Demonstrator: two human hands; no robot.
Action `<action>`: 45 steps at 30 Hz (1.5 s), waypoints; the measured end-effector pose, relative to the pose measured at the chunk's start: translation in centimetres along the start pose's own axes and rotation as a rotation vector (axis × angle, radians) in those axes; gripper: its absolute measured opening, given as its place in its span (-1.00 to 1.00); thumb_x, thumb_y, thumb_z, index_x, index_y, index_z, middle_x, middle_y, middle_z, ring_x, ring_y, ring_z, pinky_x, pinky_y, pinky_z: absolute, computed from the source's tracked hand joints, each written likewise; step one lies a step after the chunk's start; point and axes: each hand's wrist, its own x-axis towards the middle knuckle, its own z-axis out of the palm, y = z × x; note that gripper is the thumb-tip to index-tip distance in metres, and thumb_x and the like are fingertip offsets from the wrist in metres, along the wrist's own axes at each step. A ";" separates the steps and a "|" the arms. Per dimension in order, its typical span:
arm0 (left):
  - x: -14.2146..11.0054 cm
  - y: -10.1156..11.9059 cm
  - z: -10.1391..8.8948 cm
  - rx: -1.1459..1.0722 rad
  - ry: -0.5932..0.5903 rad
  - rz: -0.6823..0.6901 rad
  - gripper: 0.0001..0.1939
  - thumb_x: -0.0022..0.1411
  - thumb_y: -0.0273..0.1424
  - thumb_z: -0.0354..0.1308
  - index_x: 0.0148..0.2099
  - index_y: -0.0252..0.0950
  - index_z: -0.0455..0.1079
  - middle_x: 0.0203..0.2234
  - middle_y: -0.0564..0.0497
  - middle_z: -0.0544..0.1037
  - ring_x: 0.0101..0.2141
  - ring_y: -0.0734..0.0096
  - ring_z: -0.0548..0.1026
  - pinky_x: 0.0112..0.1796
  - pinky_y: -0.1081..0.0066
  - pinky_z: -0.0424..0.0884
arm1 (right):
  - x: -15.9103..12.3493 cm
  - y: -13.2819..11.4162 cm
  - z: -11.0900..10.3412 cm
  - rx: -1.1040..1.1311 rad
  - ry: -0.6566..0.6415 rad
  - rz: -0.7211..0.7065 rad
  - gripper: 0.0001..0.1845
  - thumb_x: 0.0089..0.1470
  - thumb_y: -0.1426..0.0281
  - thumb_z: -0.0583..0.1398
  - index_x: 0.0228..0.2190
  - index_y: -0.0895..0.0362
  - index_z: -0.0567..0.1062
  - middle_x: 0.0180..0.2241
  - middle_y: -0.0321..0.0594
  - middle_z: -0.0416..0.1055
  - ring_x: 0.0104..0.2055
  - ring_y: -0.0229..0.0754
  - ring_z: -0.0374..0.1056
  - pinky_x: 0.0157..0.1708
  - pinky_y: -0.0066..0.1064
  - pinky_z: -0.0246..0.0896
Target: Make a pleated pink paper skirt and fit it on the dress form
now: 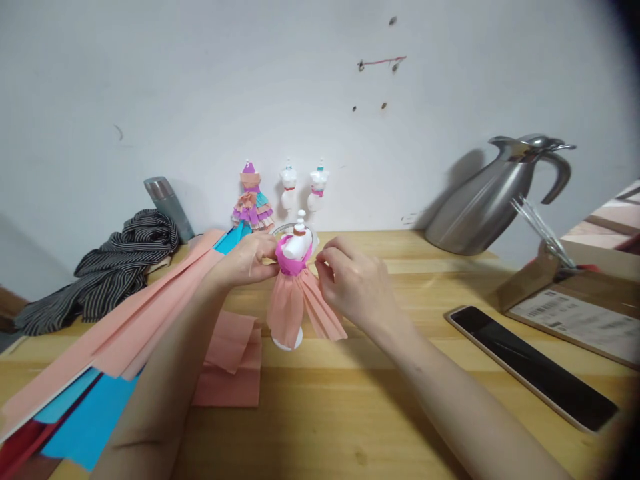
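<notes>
A small white dress form stands on a round white base, dressed in a magenta paper top and a pleated peach crepe paper skirt. My left hand grips the form's left side at the magenta top, its thumb and fingers closed there. On the other side, my right hand pinches at the upper right edge of the skirt, whose right panel flares outward below the fingers. What exactly lies between the right fingertips is too small to see well. Peach paper pieces lie beside my left forearm.
Long peach paper sheets and blue paper lie left. By the wall are a ruffled doll dress and two white dress forms. A striped cloth, steel jug, phone and cardboard box flank the work.
</notes>
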 end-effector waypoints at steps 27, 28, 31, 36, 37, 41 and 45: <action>-0.3 -0.1 -0.8 -0.087 -0.039 0.024 -0.74 0.21 -0.43 0.12 -0.54 -0.29 0.38 -0.58 0.07 0.45 -0.46 0.46 0.41 -0.33 0.46 0.33 | 0.0 -0.3 -0.5 0.093 0.120 -0.019 -0.75 0.13 0.51 0.10 -0.50 0.18 0.53 -0.39 -0.18 0.55 -0.52 -0.30 0.35 -0.62 -0.43 -0.03; -0.3 -0.1 -0.8 -0.092 -0.036 0.026 -0.73 0.24 -0.40 0.11 -0.52 -0.28 0.41 -0.58 0.07 0.46 -0.46 0.46 0.42 -0.32 0.46 0.34 | 0.1 -0.2 -0.6 0.139 0.098 -0.002 -0.75 0.14 0.49 0.10 -0.49 0.18 0.53 -0.38 -0.17 0.54 -0.52 -0.30 0.35 -0.61 -0.43 0.01; -0.2 0.0 -0.7 -0.103 -0.025 0.026 -0.73 0.28 -0.34 0.09 -0.45 -0.25 0.48 -0.55 0.04 0.52 -0.40 0.43 0.46 -0.25 0.44 0.36 | 0.3 0.4 -0.9 0.287 -0.008 0.103 -0.79 0.13 0.47 0.11 -0.44 0.19 0.54 -0.35 -0.14 0.52 -0.51 -0.29 0.35 -0.57 -0.45 0.09; -0.2 0.0 -0.5 -0.098 0.007 0.039 -0.71 0.27 -0.37 0.10 -0.51 -0.29 0.42 -0.55 0.04 0.48 -0.44 0.47 0.43 -0.30 0.45 0.32 | 0.6 1.3 -1.3 0.346 -0.144 0.247 -0.85 0.07 0.50 0.16 -0.48 0.15 0.53 -0.44 -0.22 0.48 -0.51 -0.27 0.33 -0.51 -0.43 0.11; -0.3 0.0 -0.5 -0.089 0.015 0.029 -0.70 0.26 -0.37 0.10 -0.52 -0.29 0.40 -0.56 0.04 0.47 -0.44 0.47 0.42 -0.30 0.45 0.31 | 0.6 1.5 -1.5 0.344 -0.146 0.259 -0.85 0.06 0.49 0.17 -0.48 0.15 0.54 -0.43 -0.22 0.48 -0.51 -0.27 0.33 -0.51 -0.43 0.12; -0.4 0.0 -0.7 -0.070 0.017 -0.023 -0.70 0.27 -0.34 0.09 -0.51 -0.29 0.41 -0.54 0.04 0.49 -0.43 0.46 0.43 -0.24 0.41 0.32 | 1.4 2.8 -3.0 0.336 -0.110 0.282 -0.84 0.06 0.48 0.17 -0.44 0.16 0.57 -0.41 -0.18 0.51 -0.48 -0.23 0.37 -0.46 -0.41 0.16; -0.3 -0.1 -0.8 -0.041 0.015 -0.003 -0.73 0.26 -0.34 0.11 -0.47 -0.29 0.44 -0.56 0.03 0.47 -0.45 0.44 0.41 -0.29 0.40 0.31 | 1.9 4.8 -4.9 0.241 -0.347 0.332 -0.85 0.03 0.47 0.19 -0.38 0.18 0.60 -0.45 -0.19 0.54 -0.46 -0.20 0.39 -0.44 -0.41 0.17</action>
